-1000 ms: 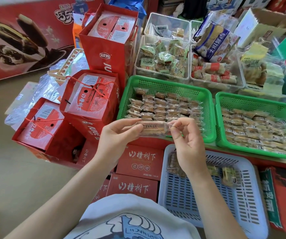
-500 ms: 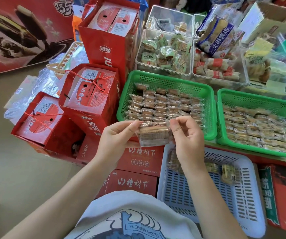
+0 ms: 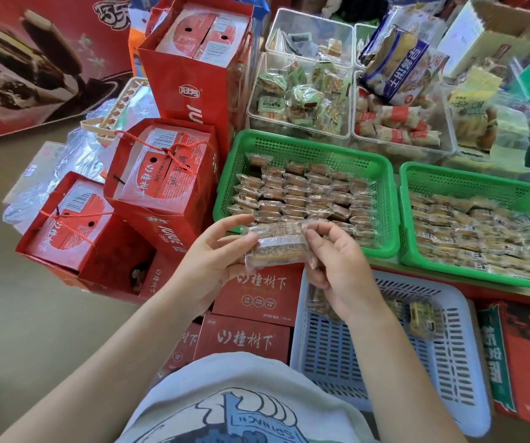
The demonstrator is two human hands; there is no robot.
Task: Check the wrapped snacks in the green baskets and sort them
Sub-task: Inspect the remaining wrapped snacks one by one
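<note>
**1 wrapped snack held up over 3 baskets**

The fingers [image 3: 241, 241] of the left hand [image 3: 212, 266] curl round the left end of a clear-wrapped snack [image 3: 276, 246], thumb on top. The fingers [image 3: 316, 238] of the right hand [image 3: 337, 270] pinch its right end, the other digits bent loosely. The snack lies level between them, in the air just in front of the near rim of the left green basket [image 3: 382, 193].

That basket holds rows of small brown wrapped snacks [image 3: 302, 193], packed side by side. The right green basket [image 3: 481, 180], just beside it, is filled with paler wrapped snacks [image 3: 474, 231]. Under the right wrist stands a pale blue slotted basket [image 3: 369, 362] with a few wrapped pieces [image 3: 420, 318] lying at its far end.

Both forearms reach forward from the bottom edge, bare, wrists bent slightly inward, palms turned toward each other.

Behind the green baskets, clear tubs [image 3: 302, 100] hold green-labelled and red-labelled packets. To the left stand red gift bags [image 3: 168, 174] holding boxes, and red cartons [image 3: 251, 337] are stacked below the hands.
</note>
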